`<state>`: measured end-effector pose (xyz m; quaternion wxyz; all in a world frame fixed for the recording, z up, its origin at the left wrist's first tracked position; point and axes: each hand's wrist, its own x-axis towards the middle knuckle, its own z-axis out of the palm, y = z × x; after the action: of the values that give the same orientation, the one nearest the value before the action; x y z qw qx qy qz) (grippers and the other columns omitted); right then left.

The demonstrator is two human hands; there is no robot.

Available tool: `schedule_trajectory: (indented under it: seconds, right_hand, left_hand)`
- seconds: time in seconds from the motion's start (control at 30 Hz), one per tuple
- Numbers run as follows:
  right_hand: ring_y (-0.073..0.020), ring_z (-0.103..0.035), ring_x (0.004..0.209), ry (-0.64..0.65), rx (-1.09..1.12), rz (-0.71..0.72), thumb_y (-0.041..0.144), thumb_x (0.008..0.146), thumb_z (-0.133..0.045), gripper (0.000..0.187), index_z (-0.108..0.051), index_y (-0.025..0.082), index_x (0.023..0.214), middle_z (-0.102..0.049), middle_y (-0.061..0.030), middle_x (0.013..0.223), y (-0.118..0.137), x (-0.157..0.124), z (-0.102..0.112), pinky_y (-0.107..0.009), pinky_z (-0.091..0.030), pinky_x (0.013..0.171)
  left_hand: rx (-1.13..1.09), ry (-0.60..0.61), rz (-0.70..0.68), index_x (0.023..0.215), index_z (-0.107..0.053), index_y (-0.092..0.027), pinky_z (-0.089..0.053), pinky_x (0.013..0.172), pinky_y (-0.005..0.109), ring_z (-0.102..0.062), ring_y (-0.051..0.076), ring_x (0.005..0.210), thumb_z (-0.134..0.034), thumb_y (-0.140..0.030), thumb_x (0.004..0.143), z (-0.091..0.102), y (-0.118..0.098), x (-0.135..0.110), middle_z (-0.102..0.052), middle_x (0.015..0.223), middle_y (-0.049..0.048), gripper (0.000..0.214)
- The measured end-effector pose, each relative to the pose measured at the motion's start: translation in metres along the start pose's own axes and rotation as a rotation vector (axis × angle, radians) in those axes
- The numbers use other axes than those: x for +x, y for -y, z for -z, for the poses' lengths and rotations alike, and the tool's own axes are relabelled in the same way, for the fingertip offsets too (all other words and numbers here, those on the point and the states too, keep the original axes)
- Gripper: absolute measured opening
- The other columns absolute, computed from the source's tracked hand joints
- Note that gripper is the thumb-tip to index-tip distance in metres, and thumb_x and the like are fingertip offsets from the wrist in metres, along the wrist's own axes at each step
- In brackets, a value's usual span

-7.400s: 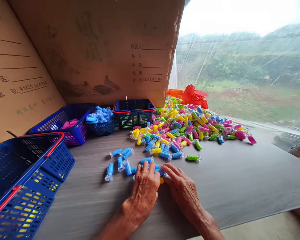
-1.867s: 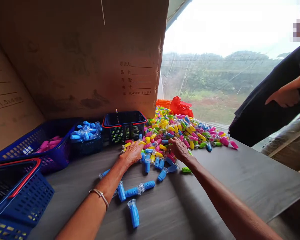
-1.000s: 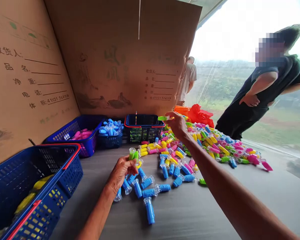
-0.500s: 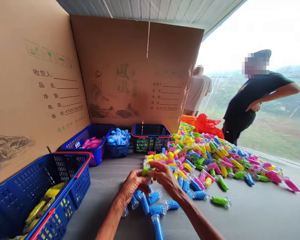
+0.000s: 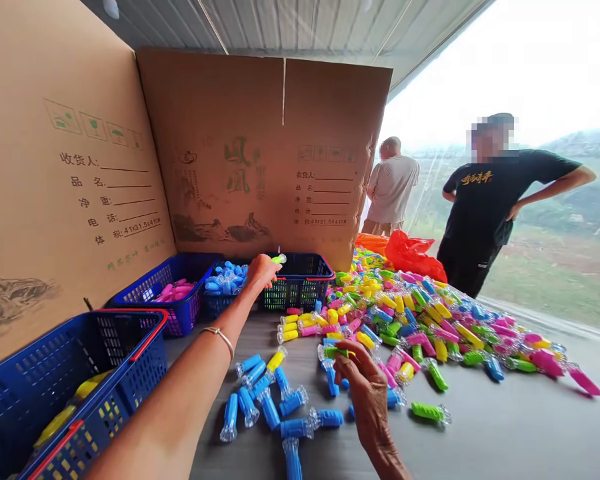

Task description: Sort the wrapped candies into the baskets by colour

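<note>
My left hand [image 5: 261, 269] reaches far forward and pinches a green capsule [image 5: 279, 259] over the rim of the dark blue basket [image 5: 307, 275] with green pieces showing through its mesh. My right hand [image 5: 363, 373] hovers low over the table, fingers curled on another green capsule [image 5: 333, 351]. Blue capsules [image 5: 267, 400] lie loose between my arms. A big mixed heap of capsules [image 5: 410, 320], yellow, pink, green and blue, spreads to the right.
Baskets along the cardboard wall [image 5: 230, 167]: one with pink pieces [image 5: 173, 293], one with blue pieces [image 5: 225, 280], and a near-left one with yellow pieces [image 5: 70, 380]. A red bag [image 5: 413, 253] lies behind the heap. Two people [image 5: 490, 200] stand at the back right.
Half a second ago both hands were together on a green capsule near the table's middle. My left hand has since stretched out to the far basket; my right hand stayed low.
</note>
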<state>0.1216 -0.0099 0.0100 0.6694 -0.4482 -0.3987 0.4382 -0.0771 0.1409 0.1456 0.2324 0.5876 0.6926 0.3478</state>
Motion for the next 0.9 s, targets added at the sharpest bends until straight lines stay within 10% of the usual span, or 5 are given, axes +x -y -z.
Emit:
schedule_trajectory:
  seconds: [0.2, 0.37, 0.67, 0.9]
  right_hand:
    - [-0.0179, -0.064, 0.068, 0.01, -0.03, 0.009, 0.037, 0.067, -0.074, 0.03, -0.069, 0.022, 0.093, -0.07, -0.0019, 0.086, -0.002, 0.002, 0.006, -0.032, -0.05, 0.066]
    - [-0.0233, -0.066, 0.093, 0.024, -0.057, 0.1, 0.036, 0.072, -0.07, 0.029, -0.068, 0.023, 0.097, -0.069, -0.0045, 0.101, 0.003, 0.009, -0.007, -0.037, -0.052, 0.079]
    - [-0.0218, -0.063, 0.094, 0.246, -0.301, 0.209, 0.025, 0.056, -0.07, 0.079, -0.051, 0.028, 0.132, -0.053, -0.0077, 0.138, 0.072, 0.134, -0.095, -0.036, -0.053, 0.074]
    - [-0.0211, -0.063, 0.102, 0.821, -0.969, 0.459, -0.001, 0.07, -0.045, 0.053, -0.072, 0.022, 0.109, -0.071, -0.0052, 0.113, -0.008, 0.036, -0.08, -0.033, -0.047, 0.09]
  left_hand:
    - [-0.176, 0.048, -0.065, 0.12, -0.055, -0.008, -0.037, 0.049, 0.018, -0.052, 0.006, 0.043, -0.054, -0.029, 0.086, -0.002, 0.037, -0.049, -0.065, 0.075, -0.0002, 0.04]
    - [-0.254, -0.044, -0.052, 0.1, -0.068, -0.017, -0.04, 0.048, 0.02, -0.053, 0.01, 0.048, -0.056, -0.043, 0.081, 0.016, 0.11, -0.128, -0.064, 0.069, -0.0009, 0.034]
    - [0.027, -0.135, -0.002, 0.091, -0.071, -0.021, -0.041, 0.067, 0.024, -0.064, 0.017, 0.076, -0.054, -0.032, 0.082, -0.004, 0.16, -0.142, -0.072, 0.083, 0.0034, 0.022]
    - [0.409, 0.052, 0.073, 0.08, -0.073, -0.024, -0.033, 0.063, 0.027, -0.064, 0.022, 0.083, -0.052, -0.027, 0.083, 0.006, 0.148, -0.155, -0.072, 0.082, 0.0059, 0.021]
